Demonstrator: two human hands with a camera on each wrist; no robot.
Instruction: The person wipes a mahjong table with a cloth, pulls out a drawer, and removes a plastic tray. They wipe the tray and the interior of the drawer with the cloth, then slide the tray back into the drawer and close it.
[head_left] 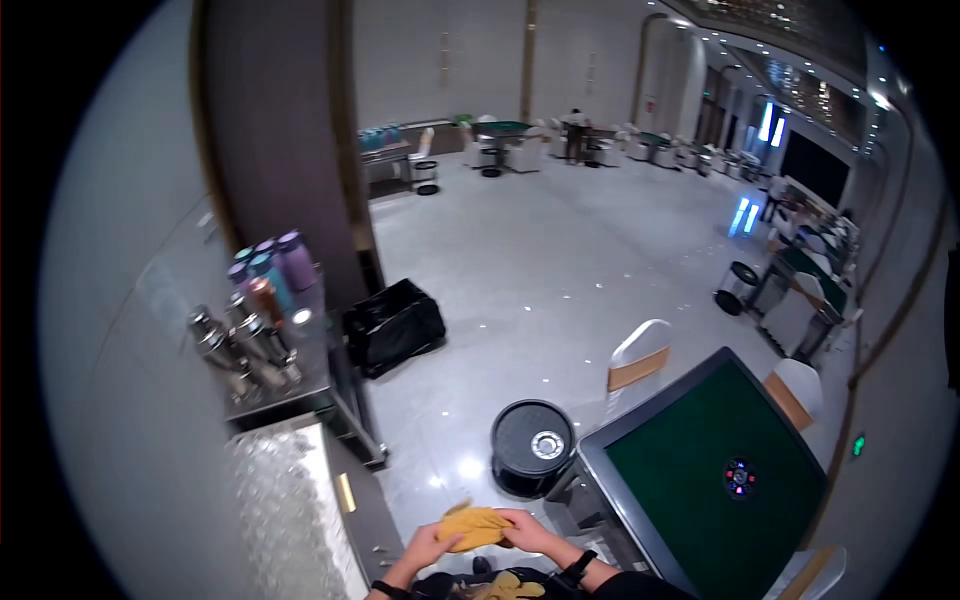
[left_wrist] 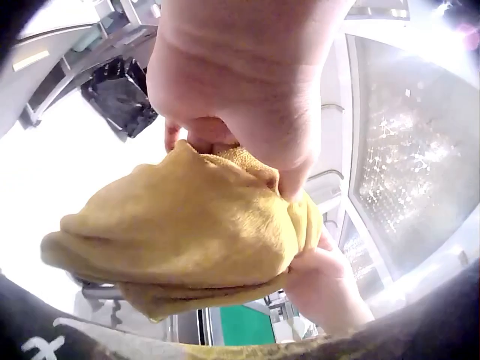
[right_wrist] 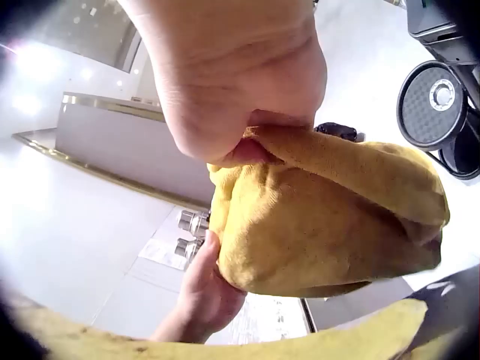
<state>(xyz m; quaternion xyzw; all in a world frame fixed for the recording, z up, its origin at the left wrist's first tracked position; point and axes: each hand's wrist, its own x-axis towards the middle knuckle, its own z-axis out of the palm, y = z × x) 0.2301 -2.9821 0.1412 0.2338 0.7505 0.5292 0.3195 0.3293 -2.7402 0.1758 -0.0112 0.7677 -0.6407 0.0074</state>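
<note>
A yellow cloth (head_left: 474, 528) is held in front of the body, folded and bunched between both hands. My left hand (head_left: 428, 547) grips its left end, thumb on top. At the other end, my right hand (head_left: 532, 530) pinches the fabric. In the left wrist view the cloth (left_wrist: 187, 225) hangs in thick folds below the curled fingers of the left hand (left_wrist: 232, 97). The right wrist view shows the right hand (right_wrist: 240, 90) gripping the cloth's upper edge, while the left hand (right_wrist: 204, 289) holds its far side.
A green-topped table (head_left: 690, 470) stands at the right. Beside it is a round black bin (head_left: 533, 450). To the left are a bin of ice (head_left: 285, 510) and a counter with metal shakers (head_left: 212, 335) and coloured bottles (head_left: 292, 260). A black bag (head_left: 395, 325) lies on the floor.
</note>
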